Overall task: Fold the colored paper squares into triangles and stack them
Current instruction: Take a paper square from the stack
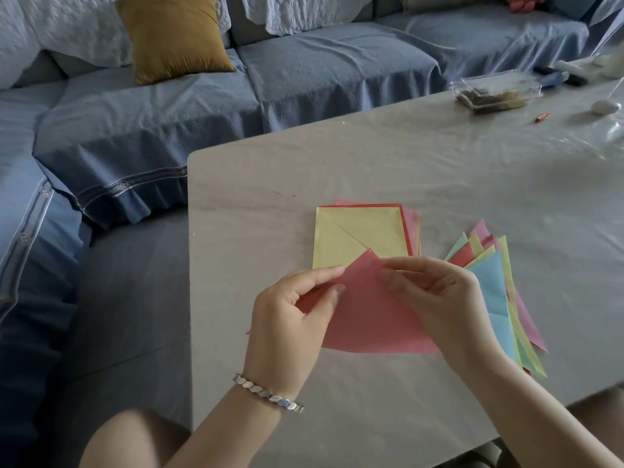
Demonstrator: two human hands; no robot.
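I see left hand (290,309) and right hand (439,298), both grips pinching the pink triangle (368,319) (apex up) over the yellow square's (358,234) near edge.

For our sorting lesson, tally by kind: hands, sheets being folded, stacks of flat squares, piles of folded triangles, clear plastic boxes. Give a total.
Hands: 2, left hand and right hand
Pink sheet being folded: 1
Stack of flat squares: 1
Pile of folded triangles: 1
Clear plastic box: 1
Total: 6
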